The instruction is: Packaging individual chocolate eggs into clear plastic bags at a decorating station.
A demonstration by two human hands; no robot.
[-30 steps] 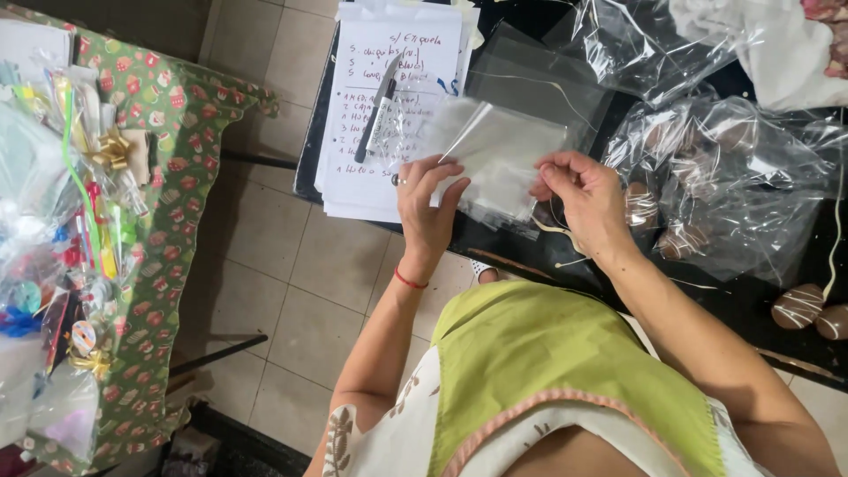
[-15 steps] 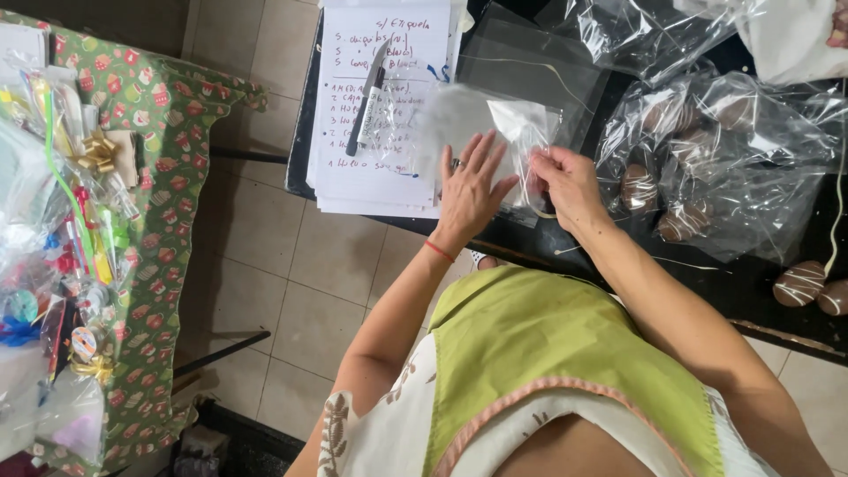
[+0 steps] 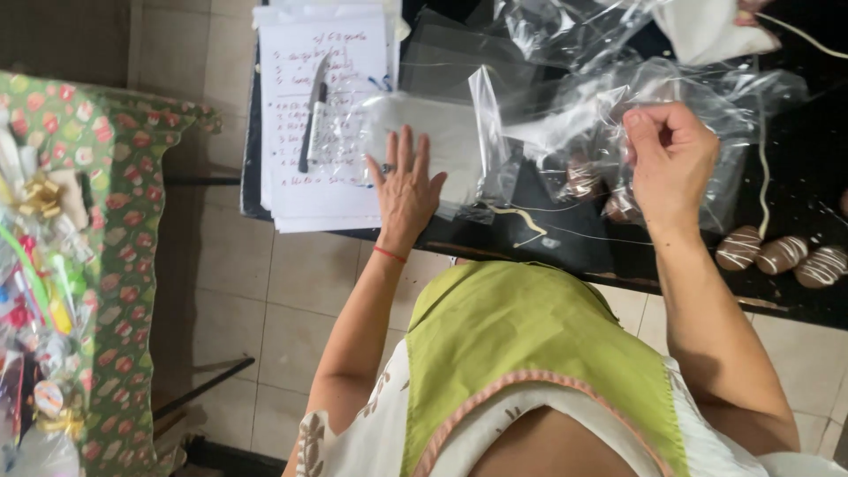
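Observation:
My left hand [image 3: 405, 187] lies flat, fingers spread, on a stack of clear cellophane bags [image 3: 442, 141] at the black table's [image 3: 583, 252] front edge. My right hand [image 3: 669, 159] is raised to the right of it, fingers curled, pinching the edge of a clear cellophane sheet [image 3: 574, 119] that stretches up from the pile. Under the plastic by my right hand sit chocolate-coated sweets [image 3: 587, 181].
A handwritten paper pad [image 3: 309, 185] with a pen [image 3: 311, 124] lies left of the bags. Three striped chocolate sweets [image 3: 777, 254] rest at the right table edge. A second table with a green floral cloth [image 3: 124, 265] and wrapped, ribboned packages [image 3: 40, 291] stands at left, across tiled floor [image 3: 256, 309].
My left hand went from lifting the cellophane to pressing flat on the bag stack. My right hand moved right and up, pulling one clear sheet away.

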